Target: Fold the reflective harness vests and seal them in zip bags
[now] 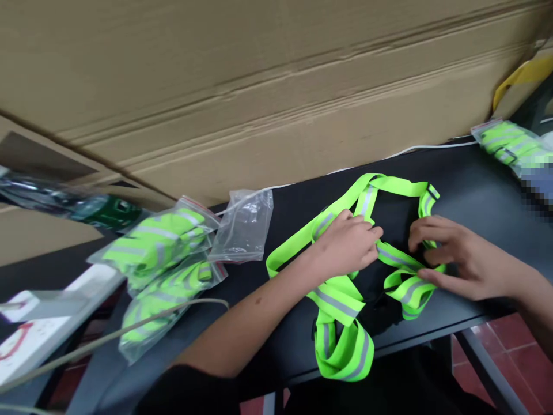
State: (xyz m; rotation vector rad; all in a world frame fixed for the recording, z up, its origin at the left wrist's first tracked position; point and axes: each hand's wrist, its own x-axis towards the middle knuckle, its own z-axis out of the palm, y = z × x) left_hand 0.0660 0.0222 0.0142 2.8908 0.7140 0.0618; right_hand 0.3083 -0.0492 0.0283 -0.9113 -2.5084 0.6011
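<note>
A neon-green strap harness (337,300) with silver reflective stripes lies loosely looped on the dark table, part of it hanging over the front edge. My left hand (348,242) is closed on its straps near the middle, fingers curled under. To the right, my right hand (460,259) hovers around the strap's right side, thumb and fingers apart, with the thumb touching a loop. A black buckle (432,191) shows at the harness's upper right corner. Left of it lies a clear zip bag (244,227) that looks flat.
Packed neon harnesses in clear bags (158,242) lie left, with another bagged one (512,144) far right. A plastic bottle (101,208), white power strip (26,340) and cable (125,328) are at left. Large cardboard boxes (276,86) stand behind.
</note>
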